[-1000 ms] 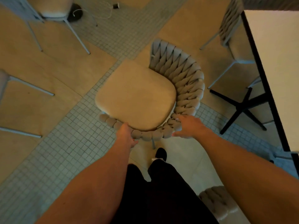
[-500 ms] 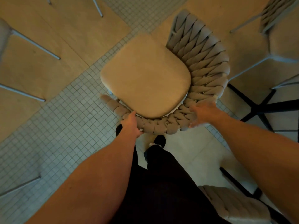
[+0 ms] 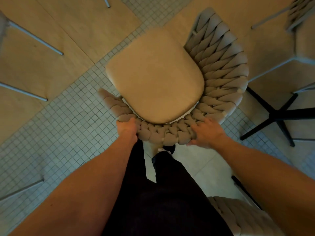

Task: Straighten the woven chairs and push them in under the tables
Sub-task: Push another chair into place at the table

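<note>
A woven chair (image 3: 219, 65) with a tan seat cushion stands directly in front of me, its thick grey braided backrest curving from the near edge round to the right. My left hand (image 3: 127, 127) grips the near left part of the backrest rim. On the near right part of the rim my right hand (image 3: 206, 132) grips the weave, fingers over the top and thumb below. The chair's legs are hidden under the seat.
A black cross-shaped table base (image 3: 279, 114) stands on the floor to the right. Another woven chair (image 3: 301, 31) is at the upper right, a third (image 3: 242, 217) at the lower right beside my legs. Thin metal chair legs (image 3: 35, 38) cross the left floor.
The chair has turned and come closer to me, shifting toward the right near the table base. Both hands have stayed on the backrest rim; the tabletop has left the view.
</note>
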Demonstrator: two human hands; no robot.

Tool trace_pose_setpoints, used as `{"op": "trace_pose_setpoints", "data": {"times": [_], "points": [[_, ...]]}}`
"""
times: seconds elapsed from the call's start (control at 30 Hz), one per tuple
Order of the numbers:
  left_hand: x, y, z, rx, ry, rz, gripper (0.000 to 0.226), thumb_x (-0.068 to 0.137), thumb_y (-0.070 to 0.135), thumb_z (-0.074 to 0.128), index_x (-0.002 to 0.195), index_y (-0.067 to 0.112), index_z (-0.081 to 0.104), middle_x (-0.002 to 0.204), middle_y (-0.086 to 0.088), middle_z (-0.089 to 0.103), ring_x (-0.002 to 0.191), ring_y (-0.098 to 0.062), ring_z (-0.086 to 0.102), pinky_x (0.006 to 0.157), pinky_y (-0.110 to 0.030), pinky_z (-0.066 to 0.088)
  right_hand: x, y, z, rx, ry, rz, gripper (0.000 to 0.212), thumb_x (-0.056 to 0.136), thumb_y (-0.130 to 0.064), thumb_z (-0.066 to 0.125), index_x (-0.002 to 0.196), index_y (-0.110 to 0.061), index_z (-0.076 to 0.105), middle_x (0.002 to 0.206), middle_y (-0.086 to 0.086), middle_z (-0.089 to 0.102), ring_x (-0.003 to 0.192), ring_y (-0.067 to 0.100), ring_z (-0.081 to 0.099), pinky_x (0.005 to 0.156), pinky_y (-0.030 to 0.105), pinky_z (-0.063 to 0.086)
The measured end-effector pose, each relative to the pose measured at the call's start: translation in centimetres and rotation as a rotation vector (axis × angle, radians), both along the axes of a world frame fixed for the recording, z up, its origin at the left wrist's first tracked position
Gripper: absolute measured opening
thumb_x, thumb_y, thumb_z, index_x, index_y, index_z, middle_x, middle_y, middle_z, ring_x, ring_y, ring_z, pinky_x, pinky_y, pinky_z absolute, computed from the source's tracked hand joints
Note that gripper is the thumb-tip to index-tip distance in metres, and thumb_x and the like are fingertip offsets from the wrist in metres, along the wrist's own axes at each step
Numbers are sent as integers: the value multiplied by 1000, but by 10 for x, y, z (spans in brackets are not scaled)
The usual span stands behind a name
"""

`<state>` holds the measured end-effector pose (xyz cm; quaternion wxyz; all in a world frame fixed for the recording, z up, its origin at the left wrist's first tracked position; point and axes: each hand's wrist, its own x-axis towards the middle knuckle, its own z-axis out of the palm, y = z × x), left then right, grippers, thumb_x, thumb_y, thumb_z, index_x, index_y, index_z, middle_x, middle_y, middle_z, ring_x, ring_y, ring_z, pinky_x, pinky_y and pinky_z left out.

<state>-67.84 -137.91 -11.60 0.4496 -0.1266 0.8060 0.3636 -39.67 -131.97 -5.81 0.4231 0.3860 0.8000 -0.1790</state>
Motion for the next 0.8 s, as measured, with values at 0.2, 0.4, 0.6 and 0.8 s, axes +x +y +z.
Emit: {"op": "trace_pose_setpoints", "data": {"times": [0.2,0.4,0.6,0.8], "points": [[-67,41,19,-75,173,-284,41,87,20,67,124,24,48,119,-7,58,103,-30,60,88,-53,58,-70,-35,3,-41,46,-204,86,86,-85,40,138,-16,46,135,14,60,127,37,50,97,44,40],[-110,102,34,-63,314,-578,60,90,21,67,144,22,42,128,-10,57,100,-27,57,82,-41,56,-133,-35,3,-36,135,-327,84,89,-83,38,131,-12,51,126,13,65,114,35,61,89,45,44],[-129,139,43,-51,318,-687,69,93,11,62,153,28,34,137,-9,50,114,-32,55,95,-50,55,-158,-27,-1,-24,222,-405,79,97,-75,34,138,-9,49,136,15,60,123,34,55,97,46,41],[-114,122,46,-13,306,-583,74,89,9,61,153,27,32,139,-10,51,116,-29,56,92,-45,55,-130,-17,3,-115,321,-307,69,98,-62,51,145,-13,38,135,17,56,121,38,54,92,43,43]]}}
